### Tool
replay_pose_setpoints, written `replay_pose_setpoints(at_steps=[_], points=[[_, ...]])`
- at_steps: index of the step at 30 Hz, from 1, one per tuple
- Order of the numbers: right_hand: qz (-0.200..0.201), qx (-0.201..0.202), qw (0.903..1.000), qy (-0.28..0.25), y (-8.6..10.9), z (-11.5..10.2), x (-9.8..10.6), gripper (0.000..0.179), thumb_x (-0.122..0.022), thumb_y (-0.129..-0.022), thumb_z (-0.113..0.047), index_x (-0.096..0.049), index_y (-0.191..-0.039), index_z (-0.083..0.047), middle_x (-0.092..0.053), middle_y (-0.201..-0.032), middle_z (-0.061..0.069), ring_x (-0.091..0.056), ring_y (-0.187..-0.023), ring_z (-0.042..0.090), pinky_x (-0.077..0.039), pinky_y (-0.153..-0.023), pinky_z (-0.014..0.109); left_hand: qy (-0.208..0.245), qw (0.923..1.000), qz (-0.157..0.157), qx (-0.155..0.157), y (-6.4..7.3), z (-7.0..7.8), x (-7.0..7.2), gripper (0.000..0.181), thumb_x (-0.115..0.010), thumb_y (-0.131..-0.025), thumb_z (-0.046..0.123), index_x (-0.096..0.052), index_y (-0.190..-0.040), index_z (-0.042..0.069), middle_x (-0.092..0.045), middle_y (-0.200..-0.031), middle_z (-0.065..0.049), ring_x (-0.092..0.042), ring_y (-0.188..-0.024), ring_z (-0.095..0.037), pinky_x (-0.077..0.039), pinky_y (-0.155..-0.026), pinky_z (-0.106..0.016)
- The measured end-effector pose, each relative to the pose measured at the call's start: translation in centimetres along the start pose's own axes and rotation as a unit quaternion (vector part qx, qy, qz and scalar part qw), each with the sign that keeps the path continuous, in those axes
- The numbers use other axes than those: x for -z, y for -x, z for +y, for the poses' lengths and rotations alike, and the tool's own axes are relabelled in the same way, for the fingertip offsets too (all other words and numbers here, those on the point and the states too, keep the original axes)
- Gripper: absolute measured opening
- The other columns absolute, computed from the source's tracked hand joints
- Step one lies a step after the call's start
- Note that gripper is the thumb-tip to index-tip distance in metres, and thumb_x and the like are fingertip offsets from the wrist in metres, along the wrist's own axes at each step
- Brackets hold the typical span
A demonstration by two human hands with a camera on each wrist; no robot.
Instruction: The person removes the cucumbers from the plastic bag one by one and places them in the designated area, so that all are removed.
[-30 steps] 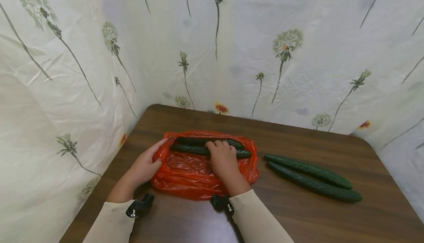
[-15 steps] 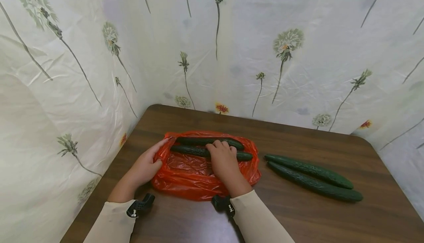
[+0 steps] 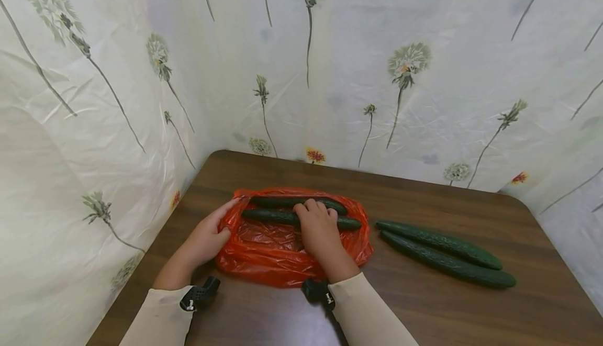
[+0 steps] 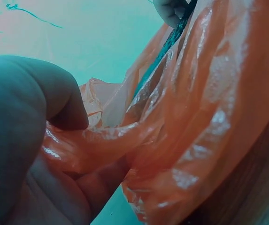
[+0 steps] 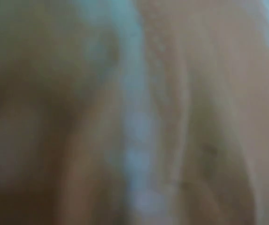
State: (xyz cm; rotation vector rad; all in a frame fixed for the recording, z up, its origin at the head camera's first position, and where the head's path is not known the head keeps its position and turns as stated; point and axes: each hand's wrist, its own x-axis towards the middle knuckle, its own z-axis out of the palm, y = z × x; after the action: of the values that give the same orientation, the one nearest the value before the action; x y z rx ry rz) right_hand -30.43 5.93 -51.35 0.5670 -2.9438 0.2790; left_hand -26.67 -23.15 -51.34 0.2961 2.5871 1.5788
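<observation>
A red plastic bag (image 3: 264, 270) lies spread on the table with its mouth facing up. Two cucumbers lie inside it: a far cucumber (image 3: 278, 201) along the back edge and a near cucumber (image 3: 270, 216) in front. My right hand (image 3: 320, 231) reaches over the bag's front edge and grips the near cucumber around its middle. With thumb and fingers, my left hand (image 3: 207, 238) pinches the bag's left edge; in the left wrist view the bag's film (image 4: 96, 143) runs between thumb and fingers. The right wrist view is a blur of close film.
To the right of the bag, two more cucumbers (image 3: 445, 259) lie side by side on the brown wooden table (image 3: 471, 314). A flower-printed sheet (image 3: 348, 74) hangs behind the table and along its left side.
The near cucumber has shifted slightly right and toward me under my right hand, widening the gap to the far one. The bag's right side bulges out a little more. My left hand stays put.
</observation>
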Motion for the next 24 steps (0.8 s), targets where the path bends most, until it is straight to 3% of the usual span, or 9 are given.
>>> replay_pose_setpoints(at_steps=[9, 16, 24], points=[[-0.028, 0.008, 0.9988, -0.040, -0.3, 0.4, 0.1, 0.058, -0.077, -0.090, 0.001, -0.056, -0.140, -0.020, -0.052, -0.122, 0.010, -0.048, -0.101, 0.028, -0.041, -0.091, 0.047, 0.001, 1.0000, -0.005, 0.001, 0.0, 0.0, 0.1, 0.077, -0.048, -0.097, -0.002, -0.034, -0.164, 0.032, -0.037, -0.166, -0.014, -0.055, -0.136, -0.035, -0.049, -0.110, -0.055], [-0.035, 0.017, 0.9975, -0.059, -0.3, 0.7, 0.3, 0.061, -0.084, -0.087, -0.008, -0.056, -0.140, -0.020, -0.060, -0.129, 0.011, -0.049, -0.108, 0.032, -0.043, -0.096, 0.050, 0.002, 1.0000, -0.004, 0.007, 0.0, 0.1, 0.1, 0.077, -0.049, -0.097, -0.002, -0.034, -0.164, 0.032, -0.039, -0.165, -0.014, -0.057, -0.133, -0.034, -0.051, -0.108, -0.054], [-0.032, 0.040, 0.9972, -0.054, -0.1, 1.1, 0.3, 0.052, -0.074, -0.097, -0.011, -0.056, -0.144, -0.023, -0.060, -0.126, 0.008, -0.051, -0.110, 0.030, -0.045, -0.095, 0.047, 0.000, 1.0000, -0.005, 0.005, 0.0, 0.1, 0.1, 0.077, -0.049, -0.097, -0.002, -0.033, -0.165, 0.032, -0.040, -0.164, -0.015, -0.059, -0.129, -0.033, -0.052, -0.107, -0.053]])
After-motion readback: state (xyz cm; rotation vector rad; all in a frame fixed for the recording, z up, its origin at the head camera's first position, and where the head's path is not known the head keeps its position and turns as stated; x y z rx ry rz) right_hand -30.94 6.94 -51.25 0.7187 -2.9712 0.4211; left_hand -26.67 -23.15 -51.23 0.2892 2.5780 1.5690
